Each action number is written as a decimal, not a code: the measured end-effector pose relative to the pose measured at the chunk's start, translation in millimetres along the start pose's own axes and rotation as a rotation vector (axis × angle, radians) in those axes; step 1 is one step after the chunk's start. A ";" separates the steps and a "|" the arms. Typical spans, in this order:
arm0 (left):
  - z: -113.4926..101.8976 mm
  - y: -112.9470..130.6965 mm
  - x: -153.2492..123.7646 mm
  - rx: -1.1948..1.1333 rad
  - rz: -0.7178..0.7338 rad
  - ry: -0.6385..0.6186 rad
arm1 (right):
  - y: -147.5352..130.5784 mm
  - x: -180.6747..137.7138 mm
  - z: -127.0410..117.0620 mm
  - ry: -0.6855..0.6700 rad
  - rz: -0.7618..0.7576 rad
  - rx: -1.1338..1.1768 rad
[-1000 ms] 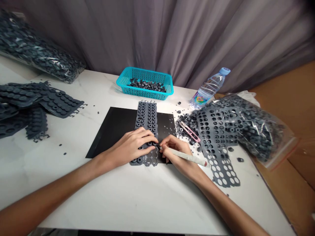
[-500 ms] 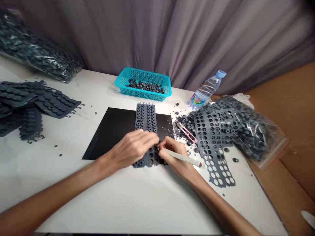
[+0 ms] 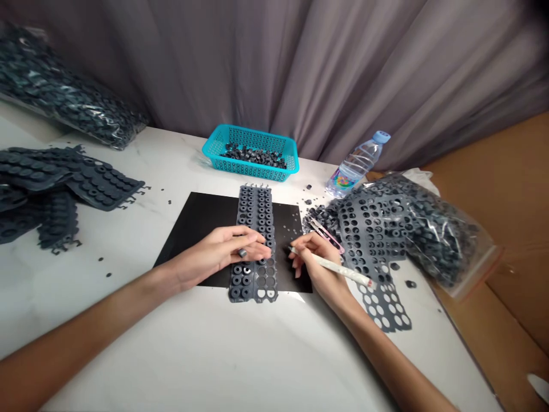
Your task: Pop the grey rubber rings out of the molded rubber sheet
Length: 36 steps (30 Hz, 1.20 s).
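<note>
A dark grey moulded rubber sheet (image 3: 256, 212) with rows of round ring-shaped parts lies lengthwise on a black mat (image 3: 182, 229). Its lower right section has several open holes. My left hand (image 3: 223, 252) hovers over the sheet, turned partly palm up, its fingers pointing right. A small grey rubber part (image 3: 242, 252) is held against those fingers by the thumb. Right of the sheet, my right hand (image 3: 319, 260) grips a white-wrapped pen-like tool (image 3: 341, 269), its tip pointing left and apart from the sheet.
Behind the mat stands a turquoise basket (image 3: 251, 171) with loose rubber parts. To the right are pink-handled snips (image 3: 328, 236), a water bottle (image 3: 355, 163), a punched-out sheet (image 3: 377, 297) and a bag of parts (image 3: 446, 240). More sheets (image 3: 98, 183) and a large bag (image 3: 64, 91) occupy the left.
My left hand has rolled from palm down on the sheet to palm partly up, with a small rubber part now showing. My right hand and its tool have drawn away to the right.
</note>
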<state>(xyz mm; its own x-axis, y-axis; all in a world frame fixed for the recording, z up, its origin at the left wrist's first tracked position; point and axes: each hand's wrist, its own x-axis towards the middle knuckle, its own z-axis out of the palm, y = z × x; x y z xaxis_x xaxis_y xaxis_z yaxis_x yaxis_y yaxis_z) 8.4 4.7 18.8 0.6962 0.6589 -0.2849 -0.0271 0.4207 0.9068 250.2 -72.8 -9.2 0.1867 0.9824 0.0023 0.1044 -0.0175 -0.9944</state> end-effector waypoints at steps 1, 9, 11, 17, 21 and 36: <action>2.0 -1.0 -0.5 -0.032 -0.012 -0.009 | 0.2 -0.4 0.3 -0.002 -0.002 -0.016; 4.5 -5.8 0.2 -0.250 -0.079 -0.056 | 0.0 -2.7 2.9 -0.020 0.003 -0.112; 6.1 -3.2 0.2 -0.323 -0.108 -0.063 | -0.2 -3.2 3.2 -0.033 0.006 -0.123; 12.3 3.8 -3.0 -0.425 -0.148 0.008 | -1.8 -6.1 2.2 -0.040 0.005 -0.161; 11.9 1.4 -3.0 -0.455 -0.130 -0.039 | -2.4 -5.9 2.0 -0.051 -0.007 -0.186; 16.7 -0.8 -8.1 -0.265 -0.062 -0.057 | -4.7 -4.9 3.1 -0.072 0.024 -0.240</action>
<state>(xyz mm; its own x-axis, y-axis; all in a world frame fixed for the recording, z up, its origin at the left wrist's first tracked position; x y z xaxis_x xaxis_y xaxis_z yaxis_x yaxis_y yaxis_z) 14.8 -11.4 25.6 0.7414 0.5939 -0.3123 -0.1647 0.6123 0.7733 245.7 -77.0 -4.9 0.1225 0.9918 -0.0375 0.3310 -0.0765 -0.9405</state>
